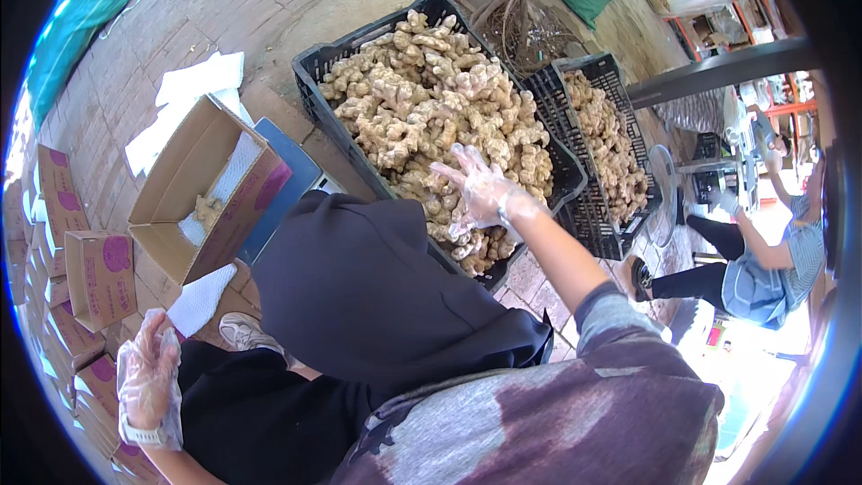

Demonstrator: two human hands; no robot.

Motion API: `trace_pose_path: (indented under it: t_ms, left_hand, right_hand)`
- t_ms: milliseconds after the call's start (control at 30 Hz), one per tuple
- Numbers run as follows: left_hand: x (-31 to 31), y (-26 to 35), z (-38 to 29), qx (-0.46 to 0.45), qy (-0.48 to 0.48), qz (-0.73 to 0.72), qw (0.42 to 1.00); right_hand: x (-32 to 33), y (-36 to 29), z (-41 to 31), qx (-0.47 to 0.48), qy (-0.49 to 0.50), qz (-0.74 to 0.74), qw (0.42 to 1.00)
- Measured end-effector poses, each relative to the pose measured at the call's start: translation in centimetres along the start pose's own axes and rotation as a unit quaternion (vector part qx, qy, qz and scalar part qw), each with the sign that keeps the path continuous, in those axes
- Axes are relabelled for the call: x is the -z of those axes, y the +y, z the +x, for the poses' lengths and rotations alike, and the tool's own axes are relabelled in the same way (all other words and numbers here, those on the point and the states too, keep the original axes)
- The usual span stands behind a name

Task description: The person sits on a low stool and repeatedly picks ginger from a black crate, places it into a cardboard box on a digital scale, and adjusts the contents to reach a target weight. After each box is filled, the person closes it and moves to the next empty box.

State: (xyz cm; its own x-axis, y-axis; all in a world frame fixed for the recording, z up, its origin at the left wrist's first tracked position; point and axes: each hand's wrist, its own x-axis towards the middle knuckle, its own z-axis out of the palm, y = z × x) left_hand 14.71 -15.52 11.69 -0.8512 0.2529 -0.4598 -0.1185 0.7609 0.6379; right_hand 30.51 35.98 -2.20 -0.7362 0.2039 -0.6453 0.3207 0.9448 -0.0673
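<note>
My right hand point(478, 190), in a clear plastic glove, is over ginger roots point(431, 108) heaped in a black plastic crate point(350, 155). Its fingers are spread and grip nothing; whether they touch the ginger is unclear. My left hand point(149, 374), gloved likewise and with a pale watch band at the wrist, is held beside my knee with nothing visible in it. Beyond it stands an open cardboard box point(229, 232) with a piece of ginger point(207, 211) on white foam netting point(236, 165). The box rests on a blue platform point(273, 205).
Another crate of ginger point(609, 242) adjoins the first. Several printed cartons point(101, 276) line the left side. White foam sleeves point(202, 300) and sheets point(202, 77) lie around the box. A seated person point(761, 269) is at right, near a dark metal bar point(720, 74).
</note>
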Motion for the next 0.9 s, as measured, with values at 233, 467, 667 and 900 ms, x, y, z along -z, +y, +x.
trace_pose_path:
  t_ms: [233,467,667,900]
  left_hand:
    - [-0.1,-0.8,1.7,0.011,-0.025,0.036,0.999]
    - [0.0,-1.2,2.2,0.033,-0.052,0.069,0.996]
    - [-0.4,-0.5,2.7,-0.035,-0.028,0.117,0.992]
    - [-0.7,-0.2,2.5,-0.013,-0.037,0.066,0.997]
  right_hand:
    - [0.9,0.9,0.6,0.102,-0.104,-0.049,0.988]
    - [-1.1,-1.0,-2.1,0.07,-0.017,-0.08,0.994]
    - [-2.2,-2.5,-2.5,0.074,0.034,-0.06,0.995]
    - [-3.9,-3.8,-2.9,-0.034,0.053,-0.095,0.993]
